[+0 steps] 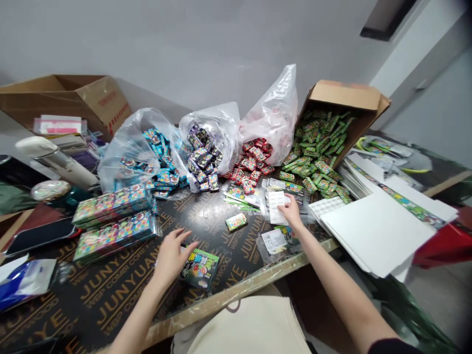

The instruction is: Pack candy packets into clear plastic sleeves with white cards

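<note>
My right hand [291,214] pinches a white printed slip [276,206] over a small pile of clear bags and cards. My left hand [171,260] is open, fingers spread, its thumb over the upper left edge of a colourful flat packet [202,268] near the table's front. Whether the thumb presses on it, I cannot tell. Between the hands lies one small green-and-white box [236,222]. Just below my right hand rests a clear bag with a printed card [273,242]. Behind the small box are flat printed cards [245,195].
Small boxes spill from plastic bags: blue [165,177], purple [202,157], red [250,167]. Green ones [320,142] pour from a tipped carton [344,96]. Stacked packs [114,236], a phone [42,236] and a flask [55,160] stand left; white sheets [372,226] overlap at right.
</note>
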`<state>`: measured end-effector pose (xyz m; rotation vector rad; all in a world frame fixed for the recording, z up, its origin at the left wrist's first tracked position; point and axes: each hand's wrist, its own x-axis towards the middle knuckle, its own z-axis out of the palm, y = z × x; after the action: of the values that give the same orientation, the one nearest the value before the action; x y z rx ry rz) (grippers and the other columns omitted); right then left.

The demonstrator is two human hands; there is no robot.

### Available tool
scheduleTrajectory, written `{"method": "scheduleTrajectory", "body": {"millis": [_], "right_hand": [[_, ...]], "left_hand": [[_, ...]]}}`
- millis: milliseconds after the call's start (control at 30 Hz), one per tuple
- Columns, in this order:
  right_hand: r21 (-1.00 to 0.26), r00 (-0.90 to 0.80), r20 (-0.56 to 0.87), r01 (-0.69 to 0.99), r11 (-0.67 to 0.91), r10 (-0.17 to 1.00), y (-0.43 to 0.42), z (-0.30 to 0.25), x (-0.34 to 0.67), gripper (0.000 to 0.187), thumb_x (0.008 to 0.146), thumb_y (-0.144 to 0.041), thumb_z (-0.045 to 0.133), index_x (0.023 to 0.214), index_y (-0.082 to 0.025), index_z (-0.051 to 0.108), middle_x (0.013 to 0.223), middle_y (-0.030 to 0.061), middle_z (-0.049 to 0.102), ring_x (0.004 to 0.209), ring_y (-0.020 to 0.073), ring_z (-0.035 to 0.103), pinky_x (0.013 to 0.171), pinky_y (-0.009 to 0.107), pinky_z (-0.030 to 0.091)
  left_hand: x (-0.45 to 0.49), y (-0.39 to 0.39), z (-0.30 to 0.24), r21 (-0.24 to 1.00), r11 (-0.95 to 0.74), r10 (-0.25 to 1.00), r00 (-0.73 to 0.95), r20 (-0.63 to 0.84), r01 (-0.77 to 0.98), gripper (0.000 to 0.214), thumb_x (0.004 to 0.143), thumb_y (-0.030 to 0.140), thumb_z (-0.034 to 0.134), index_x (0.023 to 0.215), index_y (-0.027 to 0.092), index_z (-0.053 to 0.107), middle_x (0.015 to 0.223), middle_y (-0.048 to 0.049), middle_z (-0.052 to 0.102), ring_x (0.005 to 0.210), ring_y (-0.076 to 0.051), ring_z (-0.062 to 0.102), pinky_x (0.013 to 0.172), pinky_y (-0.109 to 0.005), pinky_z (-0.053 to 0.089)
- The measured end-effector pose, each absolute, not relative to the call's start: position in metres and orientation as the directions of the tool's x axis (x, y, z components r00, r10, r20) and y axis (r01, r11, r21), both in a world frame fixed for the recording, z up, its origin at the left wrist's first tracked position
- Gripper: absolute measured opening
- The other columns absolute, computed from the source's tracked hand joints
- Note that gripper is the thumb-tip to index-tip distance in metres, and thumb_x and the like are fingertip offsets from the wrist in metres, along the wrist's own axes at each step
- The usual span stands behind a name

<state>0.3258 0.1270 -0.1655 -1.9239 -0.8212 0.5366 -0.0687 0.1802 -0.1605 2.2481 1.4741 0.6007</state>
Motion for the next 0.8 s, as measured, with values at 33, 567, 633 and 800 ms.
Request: {"method": "scheduleTrajectory", "body": {"millis": [33,567,633,800], "right_hand": [[-0.915,0.652,-0.025,0.290,-0.280,0.757,0.126,-0.166,0.311,0.061,0.064,-0.029,0.059,0.119,-0.019,0.035,0.076,0.0029,0.058,0.072,0.0214,0.057,0.069,0.037,0.045],[-0.979,0.310,0.139,0.187,0.083,0.940,0.103,-0.112,0.208,0.046,0.080,-0.040,0.051,0.122,-0.025,0.040,0.077,0.0012,0.056,0.075,0.0178,0.055,0.074,0.032,0.044],[-0.995,0.184,0.038,0.094,0.021,0.982,0.105,-0.112,0.201,0.056,0.075,-0.039,0.059,0.124,-0.025,0.036,0.070,-0.0018,0.055,0.066,0.0159,0.055,0.066,0.030,0.045],[-0.992,0.100,0.009,-0.126,0.021,0.995,0.108,-0.113,0.189,0.063,0.072,-0.033,0.062,0.126,-0.026,0.031,0.081,0.0009,0.060,0.074,0.0169,0.059,0.069,0.031,0.047]], "left_hand": [[-0.052,0.176,-0.158,0.640,-0.351,0.924,0.361,0.122,0.683,0.036,0.072,0.043,0.057,0.095,0.016,0.066,0.108,-0.0124,0.060,0.102,-0.028,0.054,0.089,-0.043,0.041],[-0.003,0.137,-0.127,0.346,-0.756,0.640,0.516,0.569,0.556,0.029,0.081,0.014,0.047,0.106,0.023,0.061,0.091,-0.0071,0.067,0.089,-0.020,0.059,0.090,-0.040,0.041],[-0.003,0.135,-0.130,0.285,-0.789,0.594,0.555,0.582,0.545,0.033,0.081,0.012,0.047,0.110,0.024,0.058,0.092,-0.0063,0.066,0.090,-0.019,0.059,0.092,-0.040,0.040],[0.002,0.135,-0.122,0.431,-0.682,0.724,0.464,0.510,0.591,0.066,0.069,0.040,0.064,0.128,0.024,0.040,0.131,-0.0139,0.043,0.120,-0.029,0.040,0.100,-0.052,0.027]]}}
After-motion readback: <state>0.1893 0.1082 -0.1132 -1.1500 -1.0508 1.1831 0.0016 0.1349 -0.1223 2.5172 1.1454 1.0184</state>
